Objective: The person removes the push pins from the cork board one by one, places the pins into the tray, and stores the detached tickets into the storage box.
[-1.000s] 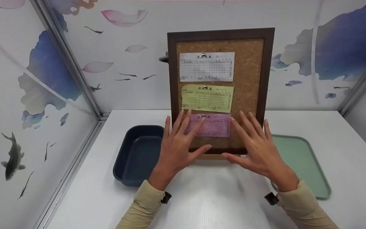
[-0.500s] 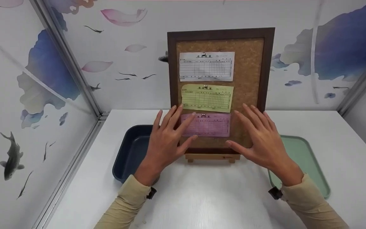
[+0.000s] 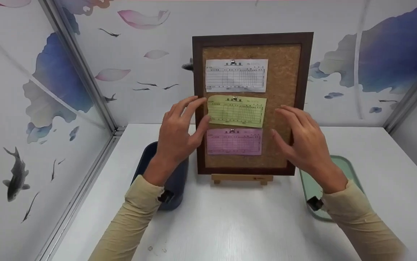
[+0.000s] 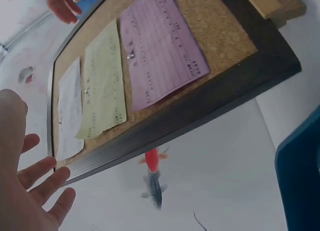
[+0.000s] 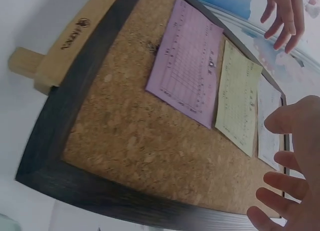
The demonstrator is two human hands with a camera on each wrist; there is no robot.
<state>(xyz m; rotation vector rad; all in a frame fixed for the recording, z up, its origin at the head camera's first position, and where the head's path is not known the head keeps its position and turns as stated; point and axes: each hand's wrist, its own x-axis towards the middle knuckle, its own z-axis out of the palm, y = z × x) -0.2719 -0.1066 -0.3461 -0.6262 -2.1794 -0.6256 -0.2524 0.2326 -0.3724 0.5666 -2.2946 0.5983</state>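
Observation:
A cork board (image 3: 282,76) in a dark brown frame leans upright on a small wooden easel (image 3: 242,178). Three printed form slips are pinned to it in a column. The white slip (image 3: 236,77) is at the top, the yellow-green slip (image 3: 236,113) in the middle and the pink slip (image 3: 234,143) lowest. Beside the board's left edge, my left hand (image 3: 176,134) hovers with fingers loosely bent and nothing in it. My right hand (image 3: 304,139) is near the right side of the frame, fingers relaxed, also holding nothing. Whether either hand touches the frame I cannot tell.
A dark blue bin (image 3: 175,201) stands left of the board, partly behind my left forearm. A light green tray (image 3: 342,165) lies on the right, partly covered by my right wrist. White printed wall panels enclose the white table (image 3: 230,224) at the back and sides.
Both hands have moved up and apart, from in front of the pink slip to the board's two sides. The pink slip is now uncovered. The board and slips have stayed in place.

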